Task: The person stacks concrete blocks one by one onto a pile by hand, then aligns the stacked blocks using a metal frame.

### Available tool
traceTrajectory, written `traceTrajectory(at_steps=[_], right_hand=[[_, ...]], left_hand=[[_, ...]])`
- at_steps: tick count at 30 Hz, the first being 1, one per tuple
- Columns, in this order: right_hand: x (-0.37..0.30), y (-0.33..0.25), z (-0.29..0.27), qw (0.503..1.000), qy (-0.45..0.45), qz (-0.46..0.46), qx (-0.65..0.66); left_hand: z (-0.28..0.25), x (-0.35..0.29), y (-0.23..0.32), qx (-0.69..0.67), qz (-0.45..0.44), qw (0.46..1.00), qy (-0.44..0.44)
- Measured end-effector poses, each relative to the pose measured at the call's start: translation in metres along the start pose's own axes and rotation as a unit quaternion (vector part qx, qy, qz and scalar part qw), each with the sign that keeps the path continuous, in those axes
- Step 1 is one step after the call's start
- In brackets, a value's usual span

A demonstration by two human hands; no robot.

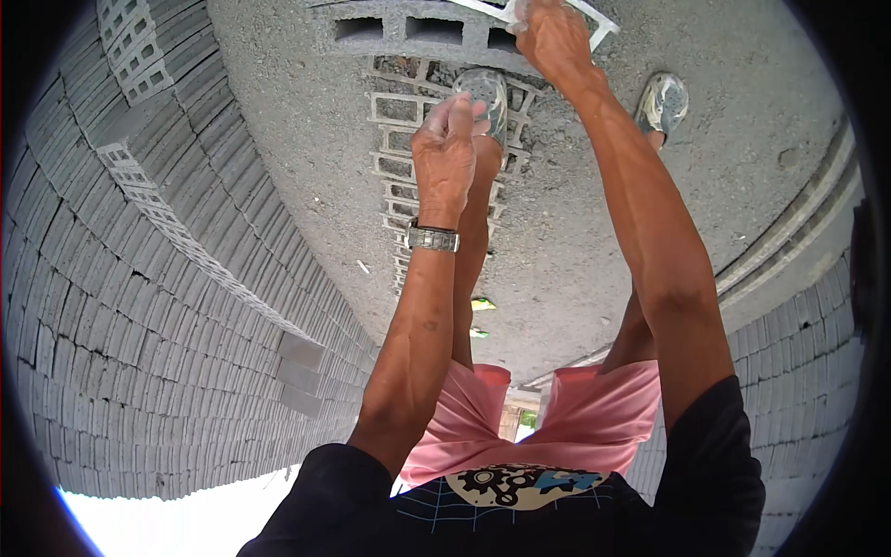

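At the top edge, my right hand (557,42) is closed on the pale rim of a hollow concrete block (603,26), which the frame cuts off. My left hand (447,153) hangs above a row of blocks with its fingers loosely curled and a little apart, and nothing shows in it. That row of hollow blocks (394,165) sits on the ground by my shoe (483,93), open cells showing. Beyond it, another grey hollow block (394,35) lies with its cells facing me, just left of my right hand.
High stacks of grey blocks (139,316) line the left side. Another block stack (798,371) rises at the lower right, near a curved concrete edge (789,223). Rough gritty ground (566,251) lies between them. My other shoe (663,102) stands right of the blocks.
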State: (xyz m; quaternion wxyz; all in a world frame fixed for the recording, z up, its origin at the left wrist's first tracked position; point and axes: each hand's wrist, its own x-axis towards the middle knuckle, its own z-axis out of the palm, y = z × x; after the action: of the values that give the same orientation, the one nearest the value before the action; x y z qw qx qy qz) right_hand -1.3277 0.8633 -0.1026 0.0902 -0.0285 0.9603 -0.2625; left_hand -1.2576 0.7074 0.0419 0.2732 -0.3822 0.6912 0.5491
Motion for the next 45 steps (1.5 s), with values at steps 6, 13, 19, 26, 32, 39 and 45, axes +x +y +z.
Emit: traceTrajectory(at_steps=[6,13,19,26,32,39,45], right_hand=[[-0.024,0.026,-0.061,0.96,-0.14,0.105,0.22],[-0.089,0.124,-0.138,0.895,-0.042,0.285,0.34],[-0.118,0.127,-0.152,0.8,0.107,0.364,0.464],[-0.073,0.175,-0.059,0.634,0.127,0.527,0.551],[-0.07,0.163,-0.018,0.615,0.244,0.458,0.593],[-0.051,0.144,-0.002,0.63,0.258,0.444,0.582],[-0.029,0.143,0.011,0.671,0.299,0.397,0.55]], left_hand=[[0.064,0.008,-0.029,0.166,0.107,0.979,0.055],[0.131,0.081,-0.046,0.544,0.305,0.774,0.113],[0.162,0.109,-0.041,0.606,0.168,0.769,0.114],[0.157,0.122,-0.05,0.616,0.117,0.768,0.127],[0.138,0.105,-0.022,0.406,0.057,0.909,0.078],[0.122,0.089,-0.008,0.389,0.027,0.918,0.07],[0.125,0.085,-0.001,0.352,0.04,0.933,0.055]])
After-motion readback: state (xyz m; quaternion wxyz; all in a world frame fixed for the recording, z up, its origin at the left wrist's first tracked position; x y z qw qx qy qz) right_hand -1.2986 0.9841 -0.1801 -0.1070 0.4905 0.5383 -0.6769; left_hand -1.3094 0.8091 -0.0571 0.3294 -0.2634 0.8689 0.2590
